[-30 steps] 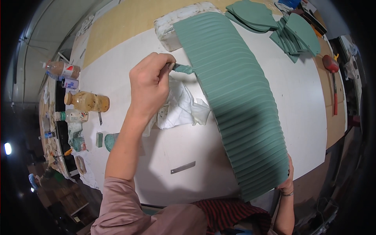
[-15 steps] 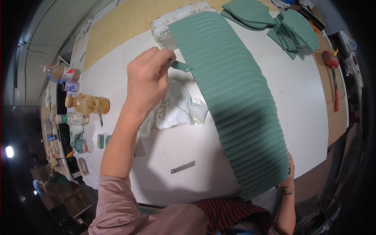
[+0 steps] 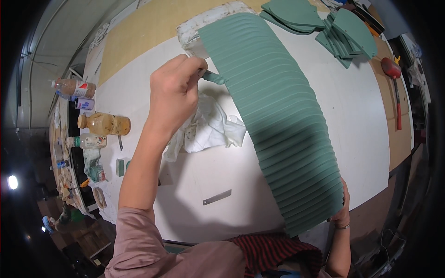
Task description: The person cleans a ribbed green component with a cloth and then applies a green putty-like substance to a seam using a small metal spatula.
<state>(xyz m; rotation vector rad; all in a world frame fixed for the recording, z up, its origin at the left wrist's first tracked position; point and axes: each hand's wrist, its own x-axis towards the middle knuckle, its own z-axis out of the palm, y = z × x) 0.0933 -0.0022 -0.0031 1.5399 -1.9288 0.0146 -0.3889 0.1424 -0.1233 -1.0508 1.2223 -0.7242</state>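
A long green ribbed panel (image 3: pixel 282 116) with a curved surface lies tilted across my view. Its far end rests on or against a white, stained block (image 3: pixel 190 39). My left hand (image 3: pixel 174 88) is closed in a pinch on a thin, crumpled green strip (image 3: pixel 214 78), whose other end meets the panel's left edge. At the panel's near right corner, my right hand (image 3: pixel 342 211) holds the edge, its fingers partly hidden under the panel. Beneath my left wrist a white cloth (image 3: pixel 213 129) lies bunched on the white table (image 3: pixel 185 222).
Flat green pieces (image 3: pixel 296 16) are stacked at the far right. A red-headed mallet (image 3: pixel 391 69) lies by the right edge. Several bottles, among them one with amber contents (image 3: pixel 104 123), stand along the left. A small metal blade (image 3: pixel 217 197) lies in front of me.
Almost nothing differs. The whole view has shifted very slightly; both hands keep their holds on the green strip and the panel.
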